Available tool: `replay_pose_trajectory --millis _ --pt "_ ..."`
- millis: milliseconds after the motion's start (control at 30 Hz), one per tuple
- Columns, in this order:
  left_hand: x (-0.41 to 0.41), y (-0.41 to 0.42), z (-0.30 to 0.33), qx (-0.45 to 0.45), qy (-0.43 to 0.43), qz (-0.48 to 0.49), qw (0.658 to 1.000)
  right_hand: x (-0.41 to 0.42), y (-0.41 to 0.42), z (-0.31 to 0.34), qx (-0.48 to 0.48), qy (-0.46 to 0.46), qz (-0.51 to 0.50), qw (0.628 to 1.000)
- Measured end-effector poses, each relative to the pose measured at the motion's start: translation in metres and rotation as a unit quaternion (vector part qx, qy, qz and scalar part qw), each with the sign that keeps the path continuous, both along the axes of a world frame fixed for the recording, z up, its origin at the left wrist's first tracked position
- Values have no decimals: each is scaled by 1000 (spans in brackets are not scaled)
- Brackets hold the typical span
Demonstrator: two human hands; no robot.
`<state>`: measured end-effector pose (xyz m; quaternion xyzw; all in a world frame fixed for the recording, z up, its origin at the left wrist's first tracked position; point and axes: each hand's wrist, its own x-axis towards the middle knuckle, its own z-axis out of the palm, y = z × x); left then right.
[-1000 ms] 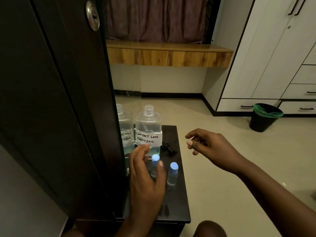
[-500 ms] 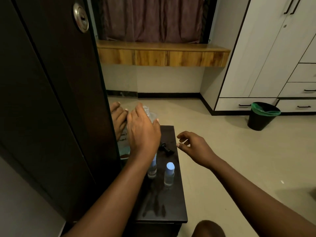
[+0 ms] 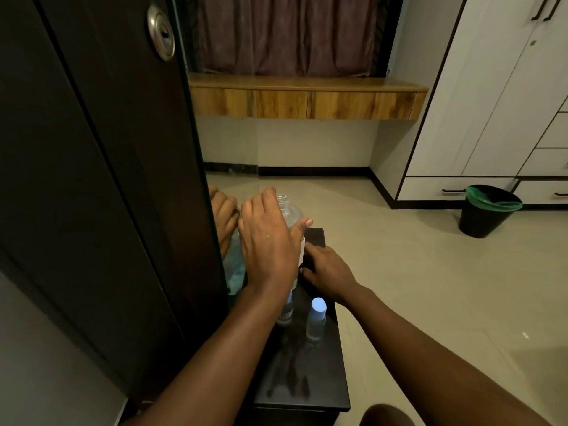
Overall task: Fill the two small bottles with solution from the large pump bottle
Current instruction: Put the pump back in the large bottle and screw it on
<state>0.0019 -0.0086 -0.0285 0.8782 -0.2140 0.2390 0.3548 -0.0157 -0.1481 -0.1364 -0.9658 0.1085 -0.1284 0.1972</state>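
Large bottle (image 3: 292, 215), neck uncapped, stands at the desk's (image 3: 313, 379) far end. Left hand (image 3: 270, 244) wraps its body; right hand (image 3: 327, 270) rests beside, grasp undeterminable. Capped small bottles (image 3: 316, 318) nearer. Recommend a firm grip low on the body, lifting upright.

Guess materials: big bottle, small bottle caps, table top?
Big bottle: clear plastic by the look, threaded open neck, see-through wall. Small bottle cap: matte pale-blue plastic, probably. Table top: dark glossy laminate or lacquered wood; it mirrors the bottles.
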Motion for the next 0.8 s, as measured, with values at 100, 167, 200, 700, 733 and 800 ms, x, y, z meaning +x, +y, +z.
replay_pose_trajectory --millis 100,167,200,700,733,800 --pt "0 -1 -6 -24 -4 -16 1000 -2 -2 1 25 -6 -11 1000" --pt "-2 1 -11 -65 5 -35 997 -5 -4 3 60 -16 -30 998" --pt "-2 2 -13 -87 13 -45 995 -7 -6 4 76 -25 -40 996" --pt "-11 11 -17 -101 76 -61 990 -26 -14 21 528 -196 -194 803" --pt "-11 11 -17 -101 92 -61 989 -26 -14 20 525 -204 -204 801" --pt "-10 13 -16 -113 120 -54 985 -26 -13 21 534 -228 -222 783"
